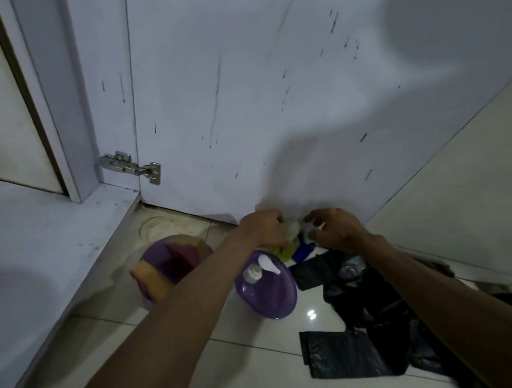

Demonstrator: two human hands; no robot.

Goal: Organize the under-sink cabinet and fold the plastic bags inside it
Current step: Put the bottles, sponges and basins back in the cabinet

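Observation:
Both my hands reach down to the floor at the foot of the open white cabinet door [270, 97]. My left hand [264, 227] and my right hand [334, 229] together pinch a small crumpled pale plastic bag [294, 228] between them. Just below it lie yellow-green [283, 251] and blue [301, 250] plastic pieces. Black plastic bags [355, 309] are spread over the tiles under my right forearm, one of them lying flat [338, 356]. The cabinet floor [31, 236] shows at the left.
A purple pump bottle [267, 287] stands on the tiles between my forearms. Left of it sits a clear container [167, 266] holding purple, red and yellow sponges. A metal hinge [132, 167] joins door and cabinet frame. A round floor drain [160, 227] lies by the cabinet corner.

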